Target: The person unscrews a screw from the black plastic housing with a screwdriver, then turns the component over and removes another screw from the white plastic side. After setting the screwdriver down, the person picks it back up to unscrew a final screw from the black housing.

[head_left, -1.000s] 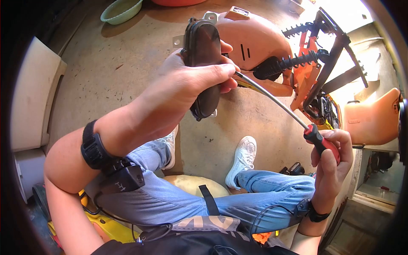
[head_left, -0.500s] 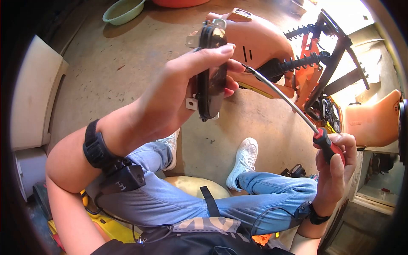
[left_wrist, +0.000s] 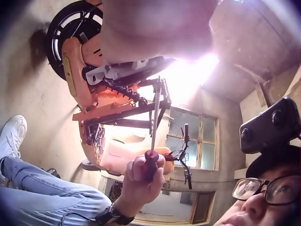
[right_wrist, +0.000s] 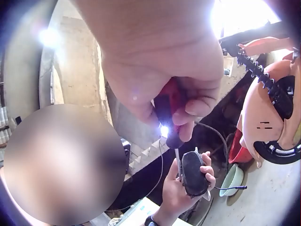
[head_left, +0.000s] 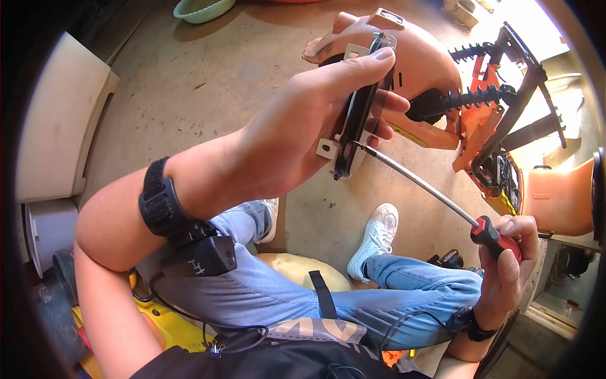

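**Screwdriver (head_left: 485, 231) tip up at the rim of the case (head_left: 361, 115)**

My left hand (head_left: 300, 117) holds the black case raised before the orange bodywork (head_left: 429, 60), thumb along its upper edge and fingers on the other side. On my head feed the case shows nearly edge-on, its top leaning right, with one metal tab (head_left: 326, 149) jutting out near its lower end and another near its upper end. From the right wrist I see its dark oval face.

My right hand (head_left: 510, 268) has its fingers curled round the screwdriver's red-and-black handle. The shaft slants up and left to the case's lower part, near the lower tab; whether the tip touches or stops just short, I cannot tell.

Behind sit a black spring (head_left: 473, 98) and a dark frame (head_left: 532, 132). A green basin (head_left: 205, 9) stands on the floor (head_left: 164, 95) at top left. Below the hands are jeans (head_left: 413, 278) and a white shoe (head_left: 379, 230). My left wrist feed adds a wheel (left_wrist: 53, 44) and a window (left_wrist: 208, 147).
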The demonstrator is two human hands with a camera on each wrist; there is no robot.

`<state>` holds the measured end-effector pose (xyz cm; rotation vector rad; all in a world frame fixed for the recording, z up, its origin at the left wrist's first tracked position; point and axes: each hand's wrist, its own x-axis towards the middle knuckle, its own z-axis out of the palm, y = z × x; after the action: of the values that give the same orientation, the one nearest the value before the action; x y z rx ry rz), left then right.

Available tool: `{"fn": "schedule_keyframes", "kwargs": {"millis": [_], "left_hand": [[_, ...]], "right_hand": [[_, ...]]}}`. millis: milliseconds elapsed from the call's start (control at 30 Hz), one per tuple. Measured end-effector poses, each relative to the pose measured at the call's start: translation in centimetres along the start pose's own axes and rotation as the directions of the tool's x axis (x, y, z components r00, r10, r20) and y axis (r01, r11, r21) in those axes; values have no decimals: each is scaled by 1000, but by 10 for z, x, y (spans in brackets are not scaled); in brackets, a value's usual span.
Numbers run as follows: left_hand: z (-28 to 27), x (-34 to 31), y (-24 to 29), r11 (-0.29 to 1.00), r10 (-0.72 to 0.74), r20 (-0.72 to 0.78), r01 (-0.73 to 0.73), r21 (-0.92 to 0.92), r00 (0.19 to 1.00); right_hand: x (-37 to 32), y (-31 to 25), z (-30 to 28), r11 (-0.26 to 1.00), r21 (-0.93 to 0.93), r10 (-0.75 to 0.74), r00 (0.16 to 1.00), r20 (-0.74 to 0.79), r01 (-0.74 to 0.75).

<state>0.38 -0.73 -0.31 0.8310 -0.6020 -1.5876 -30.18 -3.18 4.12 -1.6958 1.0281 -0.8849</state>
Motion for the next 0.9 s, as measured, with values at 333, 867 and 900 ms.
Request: {"fn": "schedule_keyframes", "kwargs": {"millis": [333, 867, 900], "left_hand": [[2, -2, -1, 1000, 6, 0, -6, 17, 1000], [6, -6, 0, 987, -42, -28, 46, 156, 999], [6, -6, 0, 987, -42, -28, 46, 156, 999]], "right_hand": [[1, 0, 1, 1000, -26, 5, 1000, 28, -5], [2, 0, 1, 998, -30, 56, 997, 53, -54], [2, 0, 0, 996, -21, 88, 994, 58, -87]]}}
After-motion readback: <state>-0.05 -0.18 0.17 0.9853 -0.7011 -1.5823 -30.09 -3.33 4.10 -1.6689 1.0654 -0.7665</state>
